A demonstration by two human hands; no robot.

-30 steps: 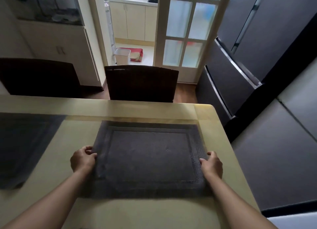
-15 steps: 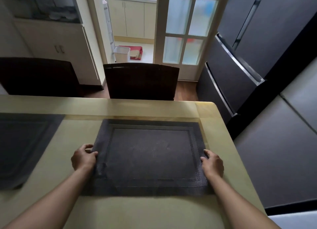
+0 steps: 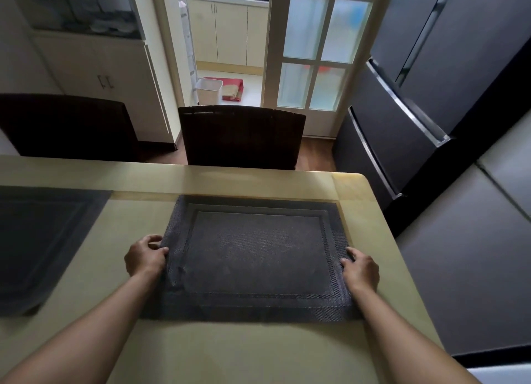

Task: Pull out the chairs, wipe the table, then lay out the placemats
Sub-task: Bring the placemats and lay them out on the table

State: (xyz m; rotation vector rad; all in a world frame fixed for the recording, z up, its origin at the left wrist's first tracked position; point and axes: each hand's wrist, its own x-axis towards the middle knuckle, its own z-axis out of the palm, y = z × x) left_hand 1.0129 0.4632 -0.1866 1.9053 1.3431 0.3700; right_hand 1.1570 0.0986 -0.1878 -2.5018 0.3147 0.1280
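Right now the placemat (image 3: 258,254) lies flat on the table (image 3: 258,355), near the table's right end and across from the chair (image 3: 241,138). The left hand (image 3: 146,257) pinches the left edge of the placemat, with the thumb on top and the fingers curled. The right hand (image 3: 360,270) looks to be holding the right edge the same way, though its grip is harder to see.

A few things could go wrong. If one hand pulls harder than the other, the placemat could turn and end up crooked against the table edge. The cloth is a bit bumpy next to the left hand, so letting go too soon could leave a wrinkle. The placemat is also close to the right side of the table, and a push that way could make a corner hang over. The second placemat (image 3: 43,240) is well apart, so a bump is not likely.

Not much differs from one second ago. Both hands hold the same edges, and the placemat sits in about the same spot. Only the view shifts a little.
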